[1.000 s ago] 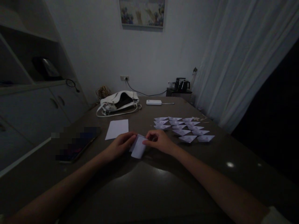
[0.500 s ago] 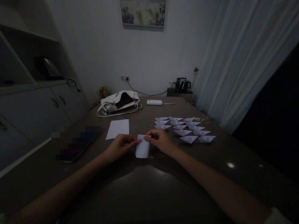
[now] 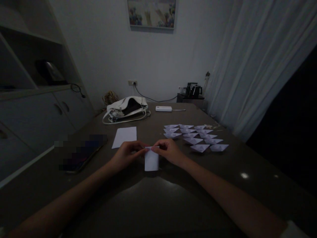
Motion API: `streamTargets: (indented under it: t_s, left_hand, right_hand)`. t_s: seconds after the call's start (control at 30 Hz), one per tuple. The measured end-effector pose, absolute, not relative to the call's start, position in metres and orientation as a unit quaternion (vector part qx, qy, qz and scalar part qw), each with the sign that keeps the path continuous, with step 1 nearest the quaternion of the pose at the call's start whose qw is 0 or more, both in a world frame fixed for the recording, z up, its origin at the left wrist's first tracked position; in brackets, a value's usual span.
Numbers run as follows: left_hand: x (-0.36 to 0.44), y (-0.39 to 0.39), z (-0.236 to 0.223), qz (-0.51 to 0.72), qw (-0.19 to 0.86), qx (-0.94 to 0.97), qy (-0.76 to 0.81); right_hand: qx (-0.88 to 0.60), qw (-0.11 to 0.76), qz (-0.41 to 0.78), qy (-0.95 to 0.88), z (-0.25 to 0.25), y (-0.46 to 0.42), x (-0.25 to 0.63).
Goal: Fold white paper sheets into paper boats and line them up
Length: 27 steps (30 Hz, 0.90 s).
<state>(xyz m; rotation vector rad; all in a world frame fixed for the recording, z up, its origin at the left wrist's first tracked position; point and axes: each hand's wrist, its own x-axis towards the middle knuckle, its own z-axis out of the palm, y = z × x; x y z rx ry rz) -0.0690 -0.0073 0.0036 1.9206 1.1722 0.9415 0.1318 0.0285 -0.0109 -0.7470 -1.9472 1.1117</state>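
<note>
A small folded sheet of white paper (image 3: pixel 152 161) hangs between my hands, its top edge pinched from both sides. My left hand (image 3: pixel 128 153) grips the upper left corner between thumb and fingers. At the upper right, my right hand (image 3: pixel 169 151) holds the same edge, its thumb on the near face. Both thumbs almost meet there. Behind my left hand lies a stack of white paper (image 3: pixel 124 136). Several folded paper boats (image 3: pixel 199 147) stand in rows beyond my right hand.
On the left of the dark table (image 3: pixel 148 211) lies a phone (image 3: pixel 85 155), partly blurred out. A white handbag (image 3: pixel 127 107) and a white power bank (image 3: pixel 163 108) with a short cable are at the back. Paper scraps (image 3: pixel 210 126) lie behind the boats.
The folded paper has come slightly nearer and straightened from a slight tilt. Both hands still pinch its top edge, with my right hand a little lower.
</note>
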Motion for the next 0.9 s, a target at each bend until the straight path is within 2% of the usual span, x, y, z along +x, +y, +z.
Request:
streamTargets:
  t_s: [0.43, 0.67, 0.8, 0.9]
  left_hand:
    - [-0.069, -0.008, 0.002, 0.369, 0.364, 0.727, 0.45]
    - [-0.07, -0.003, -0.001, 0.343, 0.394, 0.709, 0.474]
    - [-0.073, 0.0, -0.003, 0.291, 0.302, 0.757, 0.501]
    - [-0.072, -0.001, -0.005, 0.26, 0.246, 0.787, 0.503]
  right_hand:
    - [-0.294, 0.385, 0.402, -0.777, -0.011, 0.026, 0.131]
    - [-0.307, 0.348, 0.441, -0.768, -0.018, 0.03, 0.128]
    - [-0.355, 0.297, 0.457, -0.76, -0.025, 0.037, 0.13]
    - [-0.38, 0.297, 0.358, -0.8, -0.025, 0.035, 0.132]
